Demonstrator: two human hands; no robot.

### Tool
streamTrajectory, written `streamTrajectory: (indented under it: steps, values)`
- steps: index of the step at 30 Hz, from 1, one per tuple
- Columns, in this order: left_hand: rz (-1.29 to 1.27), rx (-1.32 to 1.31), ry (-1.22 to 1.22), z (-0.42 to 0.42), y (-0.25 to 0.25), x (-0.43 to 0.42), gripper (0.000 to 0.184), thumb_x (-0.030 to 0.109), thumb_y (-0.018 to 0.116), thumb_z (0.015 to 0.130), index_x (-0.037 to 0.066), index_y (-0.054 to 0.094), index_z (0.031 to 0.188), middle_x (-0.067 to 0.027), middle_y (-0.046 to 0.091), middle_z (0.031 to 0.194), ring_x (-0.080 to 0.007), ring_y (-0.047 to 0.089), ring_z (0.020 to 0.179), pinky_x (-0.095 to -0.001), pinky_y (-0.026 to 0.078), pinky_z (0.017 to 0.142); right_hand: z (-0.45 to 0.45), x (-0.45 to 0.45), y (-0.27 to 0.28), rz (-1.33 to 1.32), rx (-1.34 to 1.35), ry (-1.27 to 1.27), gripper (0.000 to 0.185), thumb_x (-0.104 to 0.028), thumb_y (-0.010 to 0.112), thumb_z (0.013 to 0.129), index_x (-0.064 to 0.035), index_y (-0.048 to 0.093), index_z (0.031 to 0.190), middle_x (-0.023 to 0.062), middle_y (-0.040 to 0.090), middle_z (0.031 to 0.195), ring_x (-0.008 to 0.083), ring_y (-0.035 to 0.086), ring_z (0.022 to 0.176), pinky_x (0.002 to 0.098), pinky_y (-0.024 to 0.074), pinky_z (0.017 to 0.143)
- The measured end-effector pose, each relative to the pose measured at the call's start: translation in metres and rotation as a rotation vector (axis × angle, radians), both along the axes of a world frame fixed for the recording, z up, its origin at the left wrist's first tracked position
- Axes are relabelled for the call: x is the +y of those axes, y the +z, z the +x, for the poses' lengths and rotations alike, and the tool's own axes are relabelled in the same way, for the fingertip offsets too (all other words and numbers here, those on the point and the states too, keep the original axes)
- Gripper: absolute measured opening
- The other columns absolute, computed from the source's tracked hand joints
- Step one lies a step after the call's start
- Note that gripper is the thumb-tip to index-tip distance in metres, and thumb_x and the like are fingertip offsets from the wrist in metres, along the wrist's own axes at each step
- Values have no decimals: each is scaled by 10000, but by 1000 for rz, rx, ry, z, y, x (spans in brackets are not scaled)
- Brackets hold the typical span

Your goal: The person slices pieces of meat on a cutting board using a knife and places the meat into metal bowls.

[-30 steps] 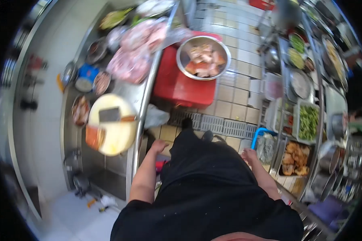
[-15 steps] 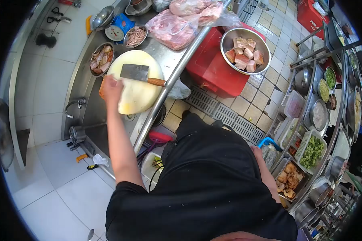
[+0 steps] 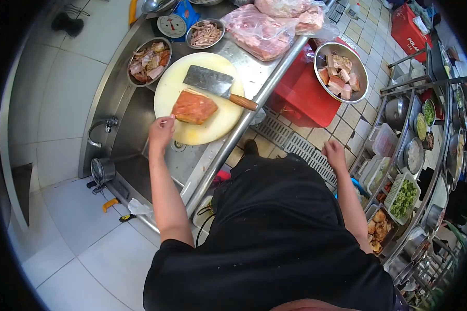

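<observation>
A reddish-orange slab of pork (image 3: 194,107) lies flat on the round, pale cutting board (image 3: 167,83). At the board's left edge is my left hand (image 3: 162,133), its fingers bent together at the near-left corner of the slab. Just beyond the meat rests a cleaver (image 3: 208,80), its wooden handle pointing right, with no hand on it. My right hand (image 3: 334,154) is away from the board, over the floor to the right. Its fingers are curled in, and nothing shows in them.
Bowls of cut meat (image 3: 149,62) and meat strips (image 3: 206,34), a dial scale (image 3: 172,25) and bagged meat (image 3: 259,33) surround the board. A bowl of pork chunks (image 3: 341,72) sits on a red cooler (image 3: 301,98). Food shelves (image 3: 389,171) line the right; a sink (image 3: 135,124) is left.
The pork slab has come from the board's left edge to lie on its middle. My left hand has drawn back slightly, and my right hand has risen from beside my body. The view has shifted.
</observation>
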State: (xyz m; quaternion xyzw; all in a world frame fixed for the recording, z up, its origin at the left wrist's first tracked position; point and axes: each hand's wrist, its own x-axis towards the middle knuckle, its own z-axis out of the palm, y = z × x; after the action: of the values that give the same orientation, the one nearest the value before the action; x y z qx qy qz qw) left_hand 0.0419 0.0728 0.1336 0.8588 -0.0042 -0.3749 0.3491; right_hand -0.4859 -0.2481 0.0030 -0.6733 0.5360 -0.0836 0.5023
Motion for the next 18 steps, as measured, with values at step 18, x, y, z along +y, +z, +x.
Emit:
streamTrajectory:
  steps: [18]
  values:
    - [89, -640, -1025, 2, 34, -87, 981, 311, 880, 540, 52, 522, 1417, -191, 542, 1424, -365, 529, 1308, -400, 440, 1109, 355, 36, 133, -389, 216, 943, 463, -127, 618, 865, -17, 479, 1292, 252, 656, 1111, 399, 652, 1076, 481, 522, 932]
